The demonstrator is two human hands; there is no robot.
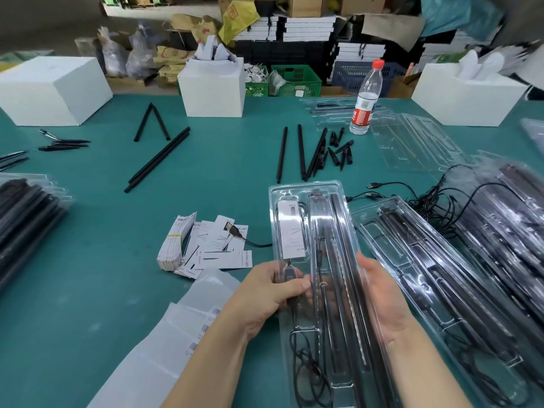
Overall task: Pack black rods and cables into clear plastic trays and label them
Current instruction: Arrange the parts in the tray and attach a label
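Tray (332,189) with rods (343,260), cable (306,369)

Single head-worn wide-angle view, looking forward and down over a green table (229,178). Both forearms enter from the bottom edge; left hand (270,293) and right hand (382,298) sit close, low centre. Beyond the hands the table runs to white boxes (212,89) and floor clutter. Edges curve from lens distortion.
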